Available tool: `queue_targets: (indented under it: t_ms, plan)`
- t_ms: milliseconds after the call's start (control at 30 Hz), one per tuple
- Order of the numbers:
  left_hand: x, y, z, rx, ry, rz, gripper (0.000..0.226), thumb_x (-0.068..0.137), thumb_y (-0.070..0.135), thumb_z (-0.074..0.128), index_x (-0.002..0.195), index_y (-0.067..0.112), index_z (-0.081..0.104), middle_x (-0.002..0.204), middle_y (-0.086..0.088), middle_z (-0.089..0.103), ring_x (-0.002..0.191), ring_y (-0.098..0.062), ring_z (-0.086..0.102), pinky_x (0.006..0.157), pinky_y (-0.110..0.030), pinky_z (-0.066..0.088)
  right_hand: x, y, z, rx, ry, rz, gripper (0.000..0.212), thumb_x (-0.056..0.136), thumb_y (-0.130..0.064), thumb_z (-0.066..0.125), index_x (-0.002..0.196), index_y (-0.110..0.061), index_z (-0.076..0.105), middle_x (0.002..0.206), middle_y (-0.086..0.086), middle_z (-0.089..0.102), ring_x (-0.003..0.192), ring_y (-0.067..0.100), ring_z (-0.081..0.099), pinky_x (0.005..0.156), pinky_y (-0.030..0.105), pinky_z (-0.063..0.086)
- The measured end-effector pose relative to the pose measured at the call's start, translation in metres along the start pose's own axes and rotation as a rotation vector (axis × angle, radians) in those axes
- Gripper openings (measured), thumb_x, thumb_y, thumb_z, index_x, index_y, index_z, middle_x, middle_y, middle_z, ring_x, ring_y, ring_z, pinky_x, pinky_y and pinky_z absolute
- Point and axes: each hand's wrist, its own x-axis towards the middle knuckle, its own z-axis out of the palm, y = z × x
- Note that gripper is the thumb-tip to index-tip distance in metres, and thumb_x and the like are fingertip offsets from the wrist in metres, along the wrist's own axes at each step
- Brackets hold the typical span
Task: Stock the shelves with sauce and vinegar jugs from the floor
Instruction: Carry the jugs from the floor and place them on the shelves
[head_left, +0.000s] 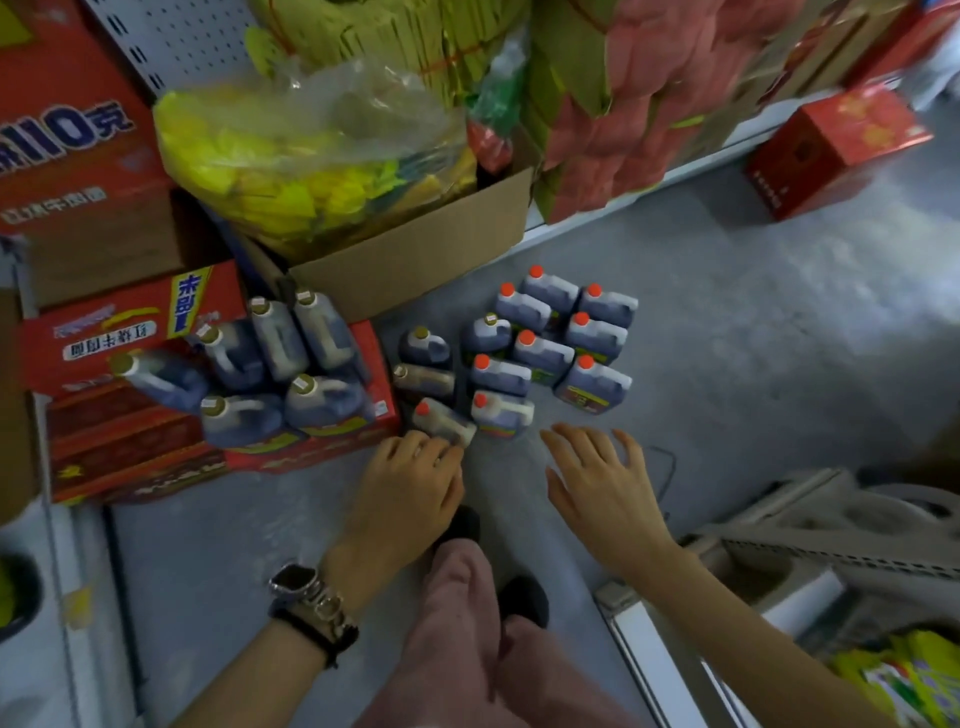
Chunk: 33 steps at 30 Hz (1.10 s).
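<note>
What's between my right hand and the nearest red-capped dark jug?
Head view: only bare grey concrete floor separates the right hand from the red-capped dark plastic jug.

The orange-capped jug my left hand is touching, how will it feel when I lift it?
The orange-capped jug looks full of dark liquid, so probably heavy for its size. It seems rigid plastic, unlikely to flex under the left hand. Standing close to a neighbouring jug, it may bump that when lifted.
</note>
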Motion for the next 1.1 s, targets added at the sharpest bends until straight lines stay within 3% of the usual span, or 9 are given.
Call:
queue_targets:
  t_ms: [167,567,867,1000,1100]
  plan:
    - [0.031,-0.030,0.075,-0.002,-0.007,0.016,0.030,0.084,0.023,0.041,0.082,0.013,0.070,0.079,-0.003,0.067,0.073,-0.025,0.062,0.059,-0.033,0.047,0.037,0.003,0.076,0.031,-0.031,0.000,0.040,0.084,-0.029,0.039,0.112,-0.015,0.064,0.109,0.003,0.066,0.096,0.024,0.063,0.089,0.045,0.046]
    - [0.084,-0.054,0.332,-0.012,-0.108,-0.001,0.029,0.085,0.025,0.042,0.081,0.015,0.069,0.074,-0.003,0.064,0.074,-0.025,0.060,0.062,-0.036,0.045,0.089,0.034,0.323,0.006,-0.034,-0.024,0.036,0.083,-0.025,0.041,0.105,-0.013,0.066,0.104,0.006,0.066,0.091,0.025,0.064,0.085,0.045,0.049]
    - [0.097,-0.087,0.435,-0.013,-0.044,-0.027,0.030,0.086,0.023,0.043,0.091,0.011,0.069,0.079,-0.005,0.066,0.077,-0.027,0.060,0.062,-0.039,0.049,0.110,0.046,0.437,0.019,-0.045,-0.026,0.036,0.083,-0.027,0.040,0.104,-0.013,0.065,0.106,0.007,0.064,0.093,0.030,0.061,0.086,0.046,0.046]
    - [0.110,-0.093,0.471,-0.030,0.002,-0.017,0.032,0.087,0.023,0.040,0.093,0.011,0.068,0.083,-0.005,0.066,0.079,-0.027,0.060,0.061,-0.037,0.047,0.125,0.049,0.479,-0.018,-0.034,-0.032,0.035,0.083,-0.028,0.039,0.102,-0.013,0.064,0.106,0.006,0.064,0.092,0.030,0.061,0.087,0.043,0.034]
    - [0.122,-0.095,0.490,-0.008,0.005,-0.007,0.033,0.086,0.024,0.037,0.089,0.013,0.068,0.087,-0.005,0.064,0.084,-0.026,0.059,0.061,-0.036,0.046,0.136,0.052,0.499,-0.023,0.002,-0.025,0.033,0.080,-0.026,0.042,0.101,-0.014,0.065,0.107,0.006,0.065,0.090,0.027,0.062,0.082,0.041,0.038]
